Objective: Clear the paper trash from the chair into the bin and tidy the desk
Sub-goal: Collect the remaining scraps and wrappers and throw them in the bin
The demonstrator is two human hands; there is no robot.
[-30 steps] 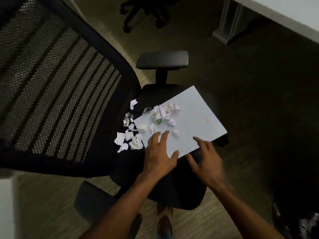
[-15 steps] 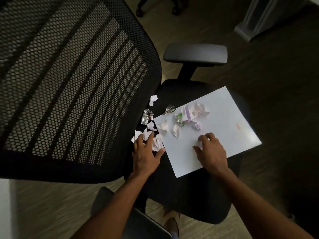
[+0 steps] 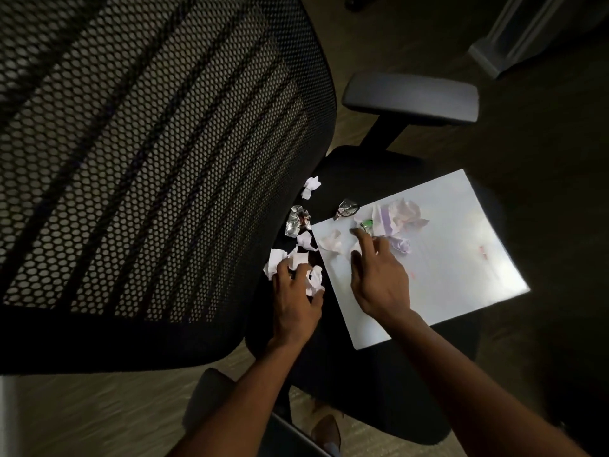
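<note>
A black office chair seat (image 3: pixel 379 374) carries a flat white sheet (image 3: pixel 461 275) and several crumpled paper scraps. Some scraps (image 3: pixel 405 214) lie on the sheet's far left corner, with a green bit among them. Others (image 3: pixel 304 240) lie on the seat beside the sheet, along with two foil wrappers (image 3: pixel 296 221). My left hand (image 3: pixel 296 298) curls its fingers round white scraps (image 3: pixel 313 278) on the seat. My right hand (image 3: pixel 379 275) rests on the sheet, its fingers stretched toward the scraps there and touching one small piece.
The chair's mesh backrest (image 3: pixel 148 159) fills the left of the view. Its grey armrest (image 3: pixel 412 97) stands beyond the seat, and a second armrest (image 3: pixel 211 400) is near me. A pale desk leg (image 3: pixel 514 37) is at the top right. The floor is dark.
My left hand has closed on the scraps beside the sheet. My right hand has slid up and left across the sheet to the scraps there. The view has moved closer.
</note>
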